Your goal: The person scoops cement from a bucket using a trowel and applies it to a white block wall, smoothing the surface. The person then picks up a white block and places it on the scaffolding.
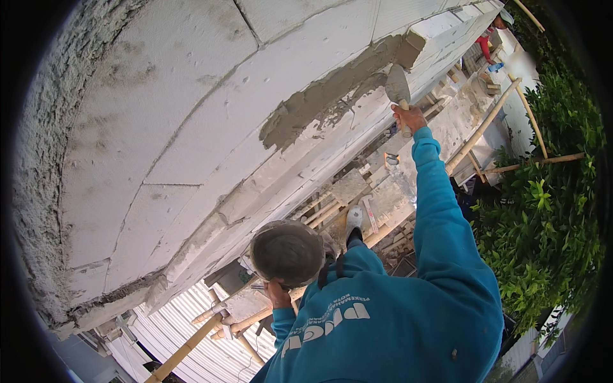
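My right hand (pixel 412 119) is closed round the handle of a trowel (pixel 398 85), its blade up against the wall beside a patch of wet grey mortar (pixel 319 99). That mortar lies in a long uneven smear across the pale block wall (pixel 223 121). Lower down, the fingers of my left hand (pixel 278 293) grip the near rim of a round dark mortar bucket (pixel 255 237). Grey mortar (pixel 288 251) shows inside it. The bucket is in front of my body, near the wall's lower edge.
Planks (pixel 389 198) of a bamboo scaffold run beside the wall under my shoe (pixel 354 219). A tool with an orange-and-black handle (pixel 392 159) lies there. Bamboo poles (pixel 482 127) and leafy branches (pixel 543 217) are on the right. Another person's red sleeve (pixel 484 46) shows far off.
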A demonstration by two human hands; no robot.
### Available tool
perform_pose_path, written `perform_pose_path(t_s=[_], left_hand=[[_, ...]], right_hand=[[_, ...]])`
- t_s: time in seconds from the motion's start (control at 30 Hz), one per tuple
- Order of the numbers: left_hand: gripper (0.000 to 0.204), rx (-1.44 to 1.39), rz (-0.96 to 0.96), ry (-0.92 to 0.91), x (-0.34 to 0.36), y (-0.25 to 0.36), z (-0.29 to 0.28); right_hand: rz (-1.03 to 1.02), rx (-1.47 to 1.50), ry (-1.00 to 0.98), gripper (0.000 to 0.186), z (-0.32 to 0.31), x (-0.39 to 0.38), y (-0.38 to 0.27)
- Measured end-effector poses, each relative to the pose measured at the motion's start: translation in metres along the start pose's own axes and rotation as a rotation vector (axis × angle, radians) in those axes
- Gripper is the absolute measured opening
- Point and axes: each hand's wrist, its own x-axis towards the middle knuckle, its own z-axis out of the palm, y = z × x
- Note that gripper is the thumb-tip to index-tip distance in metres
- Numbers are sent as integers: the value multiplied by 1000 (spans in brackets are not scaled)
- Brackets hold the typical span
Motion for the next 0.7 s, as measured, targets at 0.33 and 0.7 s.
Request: perform_pose_path(t_s=[0.33, 0.7], left_hand=[[27, 57, 89, 16, -11, -35, 25], [25, -170, -82, 76, -17, -19, 49]], right_hand=[[200, -309, -418, 42, -71, 47, -49], [305, -381, -717, 44, -16, -55, -58]])
